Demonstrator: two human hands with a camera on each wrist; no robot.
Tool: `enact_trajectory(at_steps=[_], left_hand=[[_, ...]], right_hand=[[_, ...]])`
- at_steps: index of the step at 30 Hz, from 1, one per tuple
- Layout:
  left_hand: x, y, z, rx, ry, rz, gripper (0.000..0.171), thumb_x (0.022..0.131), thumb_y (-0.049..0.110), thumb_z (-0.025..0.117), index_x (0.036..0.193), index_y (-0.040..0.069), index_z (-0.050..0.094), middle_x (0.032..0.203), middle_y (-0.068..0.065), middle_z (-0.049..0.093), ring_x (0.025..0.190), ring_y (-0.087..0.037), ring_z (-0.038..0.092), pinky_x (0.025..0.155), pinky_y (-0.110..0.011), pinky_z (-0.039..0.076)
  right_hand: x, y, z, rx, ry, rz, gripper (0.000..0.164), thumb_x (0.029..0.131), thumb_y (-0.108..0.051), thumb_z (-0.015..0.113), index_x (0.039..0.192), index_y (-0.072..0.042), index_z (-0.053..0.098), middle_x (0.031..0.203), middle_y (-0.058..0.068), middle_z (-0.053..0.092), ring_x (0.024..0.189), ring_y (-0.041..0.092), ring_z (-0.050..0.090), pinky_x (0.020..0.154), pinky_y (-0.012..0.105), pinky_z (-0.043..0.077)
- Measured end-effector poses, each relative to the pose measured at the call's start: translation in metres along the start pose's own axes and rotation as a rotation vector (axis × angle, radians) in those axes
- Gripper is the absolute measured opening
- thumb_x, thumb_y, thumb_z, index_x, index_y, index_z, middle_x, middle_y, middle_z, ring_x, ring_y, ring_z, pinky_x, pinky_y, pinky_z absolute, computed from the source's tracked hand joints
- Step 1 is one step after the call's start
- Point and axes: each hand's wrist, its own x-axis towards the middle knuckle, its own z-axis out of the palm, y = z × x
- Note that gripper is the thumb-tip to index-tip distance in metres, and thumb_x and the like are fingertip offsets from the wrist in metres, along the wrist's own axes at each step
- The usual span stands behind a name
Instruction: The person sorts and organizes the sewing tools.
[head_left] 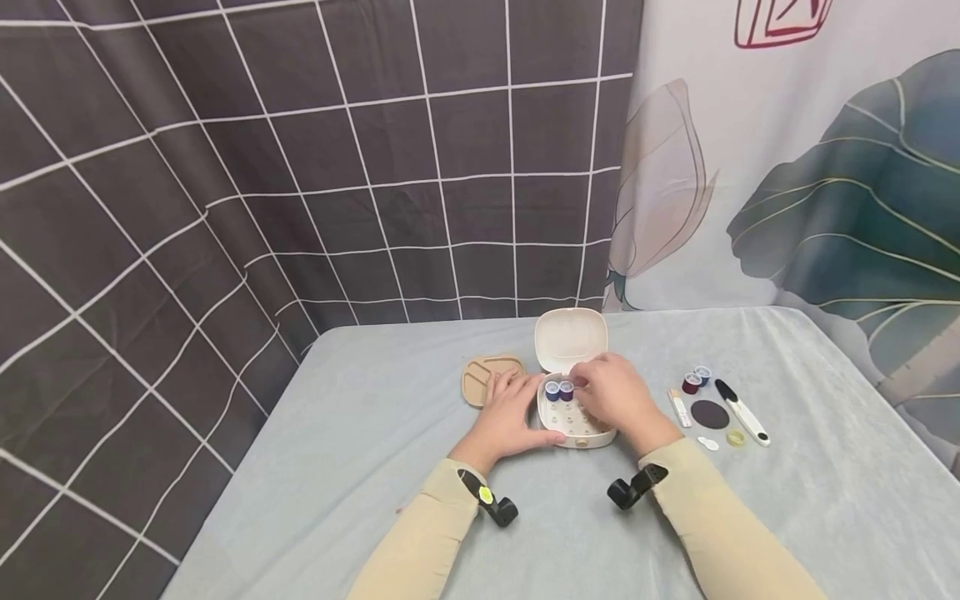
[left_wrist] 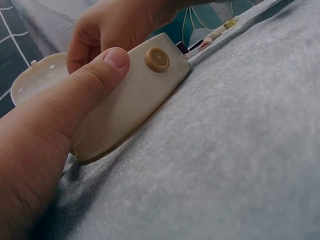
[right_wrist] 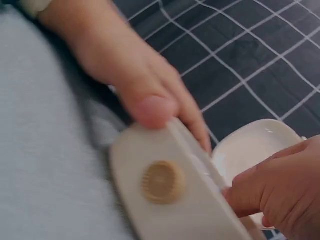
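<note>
A white sewing box (head_left: 577,440) with a tan button-shaped catch (left_wrist: 157,59) stands on the table, its lid (head_left: 572,339) raised at the back. My left hand (head_left: 508,421) holds the box by its left side, thumb against the front wall and fingers along the left rim. Two thread spools, one blue (head_left: 552,391) and one purple (head_left: 566,390), stand on pegs in the back left of the box. Over the pegs beside them, my right hand (head_left: 617,398) reaches in with its fingers curled. Its fingertips, and anything between them, are hidden.
A tan divided tray (head_left: 474,385) lies left of the box, partly behind my left hand. To the right are a red spool (head_left: 692,383), a blue spool (head_left: 702,375), a dark disc (head_left: 709,414), a black-and-white seam ripper-like tool (head_left: 744,414) and a yellow tape roll (head_left: 736,437).
</note>
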Motion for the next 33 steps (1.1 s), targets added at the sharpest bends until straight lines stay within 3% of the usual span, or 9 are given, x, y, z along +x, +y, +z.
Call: enact_trajectory(at_steps=[4, 11, 22, 29, 33], left_hand=[[0.000, 0.001, -0.001, -0.014, -0.005, -0.003, 0.100, 0.074, 0.078, 0.069, 0.154, 0.026, 0.040, 0.154, -0.010, 0.045, 0.149, -0.034, 0.026, 0.123, -0.060, 0.006], [-0.001, 0.002, -0.001, -0.011, -0.020, -0.013, 0.103, 0.073, 0.079, 0.068, 0.155, 0.025, 0.038, 0.156, -0.010, 0.044, 0.150, -0.033, 0.026, 0.123, -0.060, 0.004], [0.000, 0.003, -0.003, -0.010, -0.024, -0.017, 0.101, 0.073, 0.078, 0.069, 0.155, 0.027, 0.038, 0.156, -0.009, 0.044, 0.150, -0.032, 0.026, 0.123, -0.059, 0.005], [0.000, 0.002, -0.002, -0.008, -0.008, -0.005, 0.100, 0.073, 0.079, 0.069, 0.155, 0.030, 0.038, 0.154, -0.005, 0.046, 0.149, -0.032, 0.027, 0.123, -0.059, 0.007], [-0.001, 0.002, -0.002, -0.004, -0.012, -0.008, 0.101, 0.074, 0.079, 0.068, 0.155, 0.028, 0.038, 0.155, -0.005, 0.046, 0.150, -0.032, 0.027, 0.123, -0.058, 0.007]], right_hand=[[0.001, 0.008, -0.014, 0.042, 0.010, -0.033, 0.005, 0.083, -0.012, 0.078, 0.087, -0.013, 0.074, 0.080, -0.002, 0.070, 0.091, 0.031, 0.063, 0.082, 0.050, 0.052], [-0.003, 0.033, -0.038, 0.117, 0.088, -0.065, 0.005, 0.086, -0.010, 0.077, 0.091, -0.009, 0.075, 0.085, 0.004, 0.073, 0.096, 0.034, 0.065, 0.086, 0.054, 0.052], [-0.017, 0.068, -0.067, 0.167, 0.141, 0.102, 0.010, 0.093, -0.017, 0.072, 0.097, -0.009, 0.075, 0.095, 0.012, 0.072, 0.101, 0.037, 0.062, 0.086, 0.058, 0.047], [-0.033, 0.095, -0.078, 0.201, 0.168, 0.228, 0.019, 0.096, -0.025, 0.070, 0.103, -0.008, 0.074, 0.104, 0.016, 0.073, 0.091, 0.033, 0.062, 0.078, 0.050, 0.048], [-0.042, 0.110, -0.080, 0.224, 0.192, 0.272, 0.021, 0.098, -0.025, 0.068, 0.105, -0.007, 0.073, 0.101, 0.016, 0.073, 0.092, 0.033, 0.062, 0.080, 0.050, 0.048]])
